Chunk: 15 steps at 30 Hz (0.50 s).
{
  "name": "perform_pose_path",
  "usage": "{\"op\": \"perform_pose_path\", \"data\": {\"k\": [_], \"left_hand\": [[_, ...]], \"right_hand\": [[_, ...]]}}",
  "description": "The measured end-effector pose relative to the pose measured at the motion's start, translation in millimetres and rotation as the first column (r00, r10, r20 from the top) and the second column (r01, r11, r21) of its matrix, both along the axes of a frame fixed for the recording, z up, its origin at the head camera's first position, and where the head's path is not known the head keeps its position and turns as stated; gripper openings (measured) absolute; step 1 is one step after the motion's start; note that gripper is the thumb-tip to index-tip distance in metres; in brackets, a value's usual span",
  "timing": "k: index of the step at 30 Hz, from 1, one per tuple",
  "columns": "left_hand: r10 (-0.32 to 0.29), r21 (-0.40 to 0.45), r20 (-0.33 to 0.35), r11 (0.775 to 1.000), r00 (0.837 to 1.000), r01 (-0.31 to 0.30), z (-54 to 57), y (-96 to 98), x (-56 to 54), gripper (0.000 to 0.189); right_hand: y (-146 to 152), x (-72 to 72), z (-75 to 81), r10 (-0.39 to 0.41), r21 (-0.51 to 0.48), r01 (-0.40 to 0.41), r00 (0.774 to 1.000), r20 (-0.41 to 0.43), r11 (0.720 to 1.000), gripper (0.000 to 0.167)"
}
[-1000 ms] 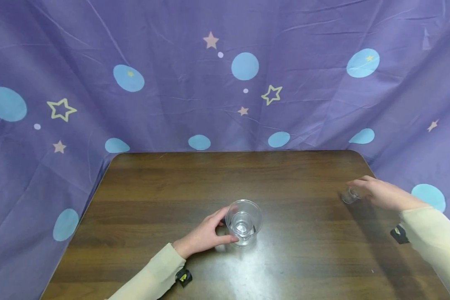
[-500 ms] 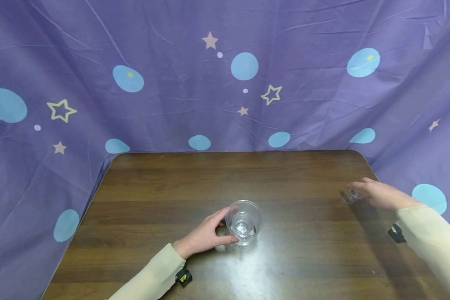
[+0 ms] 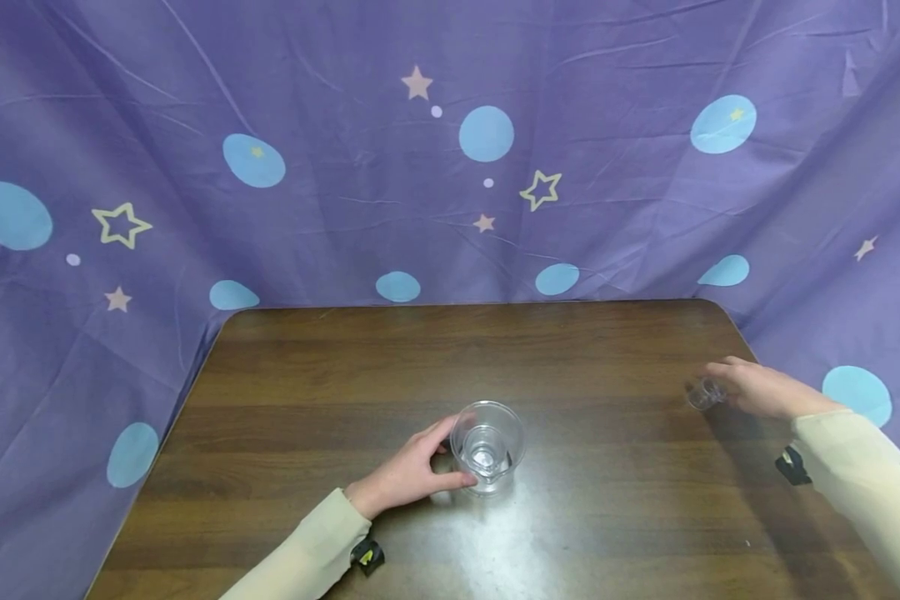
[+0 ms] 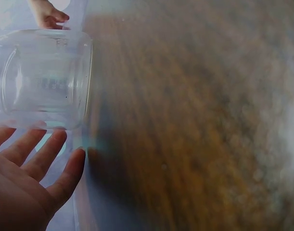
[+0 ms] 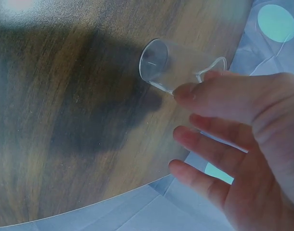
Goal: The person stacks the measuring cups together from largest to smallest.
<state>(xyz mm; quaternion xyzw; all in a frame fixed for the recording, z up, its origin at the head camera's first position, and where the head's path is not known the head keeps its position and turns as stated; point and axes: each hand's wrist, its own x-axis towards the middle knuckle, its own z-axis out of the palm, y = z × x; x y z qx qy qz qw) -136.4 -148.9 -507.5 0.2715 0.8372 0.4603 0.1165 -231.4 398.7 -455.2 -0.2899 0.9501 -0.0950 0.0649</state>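
Observation:
A clear glass beaker (image 3: pixel 489 446) with a pouring lip stands near the middle of the wooden table. My left hand (image 3: pixel 412 467) holds its left side, thumb in front and fingers behind; in the left wrist view, fingertips touch the glass of the beaker (image 4: pixel 48 82). Inner rings show in it, but I cannot tell whether another vessel sits inside. At the table's right side, my right hand (image 3: pixel 765 387) pinches a smaller clear beaker (image 3: pixel 705 394) near its rim. In the right wrist view, thumb and index finger grip the lip end of this small beaker (image 5: pixel 178 65).
The brown wooden table (image 3: pixel 330 358) has rounded far corners. A purple curtain (image 3: pixel 330 150) with stars and blue dots hangs along its back and sides. Glare lies on the table in front of the larger beaker.
My right hand and the small beaker have shifted slightly, and the beaker's tilt has changed a little. My left hand and the larger beaker stay in place.

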Motion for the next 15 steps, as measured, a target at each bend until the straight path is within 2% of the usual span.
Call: {"op": "perform_pose_path", "data": {"k": [6,12,15], "left_hand": [[-0.007,-0.002,-0.019,1.000,1.000,0.007,-0.2,-0.4,-0.1,0.082],[0.002,-0.012,-0.009,1.000,1.000,-0.002,0.7,-0.3,0.0,0.083],[0.002,-0.018,-0.018,1.000,1.000,-0.003,2.8,-0.3,0.7,0.083]], "right_hand": [[0.2,0.6,0.1,0.002,-0.012,-0.002,1.000,0.020,1.000,0.048],[-1.2,0.7,-1.4,0.055,-0.069,-0.054,0.999,0.004,0.996,0.039],[-2.5,2.3,-1.1,0.040,-0.051,-0.040,0.999,0.004,0.998,0.039]]}}
